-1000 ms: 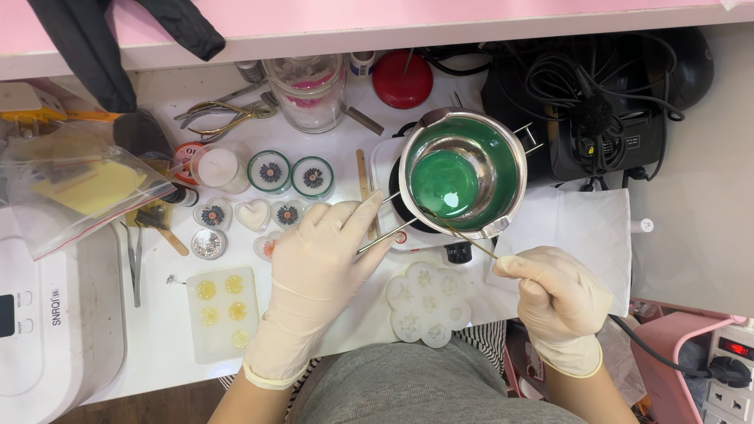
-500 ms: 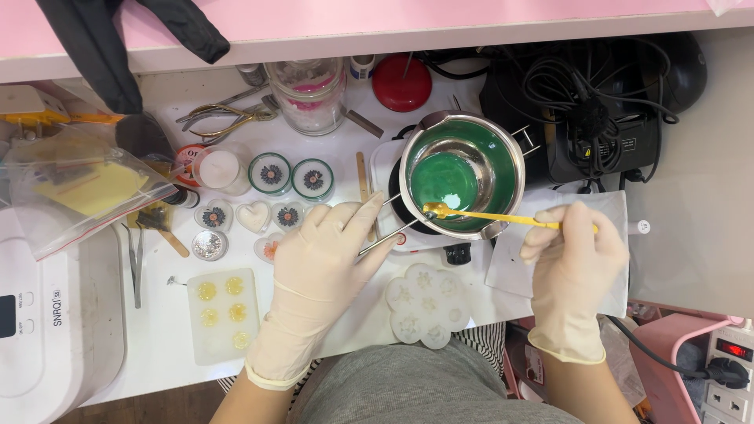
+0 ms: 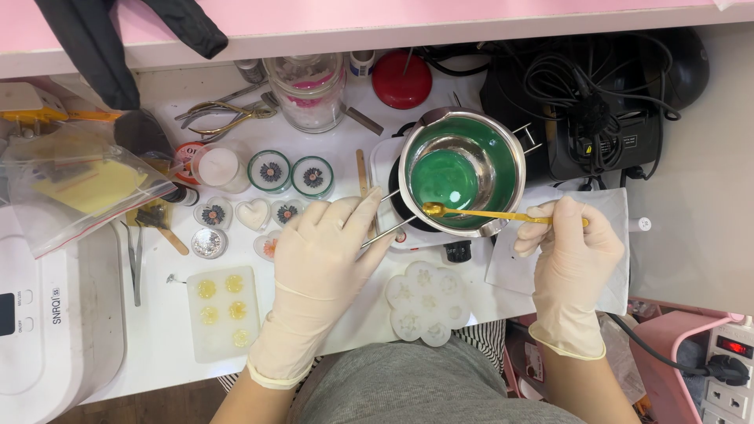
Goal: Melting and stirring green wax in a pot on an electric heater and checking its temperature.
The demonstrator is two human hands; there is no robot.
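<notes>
Spoon (image 3: 479, 213) over pot (image 3: 462, 172) rim (crowded bench)

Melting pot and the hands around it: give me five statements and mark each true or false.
1. The right hand holds a gold spoon with its bowl over the melting pot. True.
2. The liquid in the pot is red. False: it is green.
3. The left hand has its grip at the pot's wire handle. True.
4. Both hands are bare. False: both wear pale gloves.
5. The flower-shaped white mould lies on the far side of the pot from the person. False: it lies on the near side, between the hands.
</notes>
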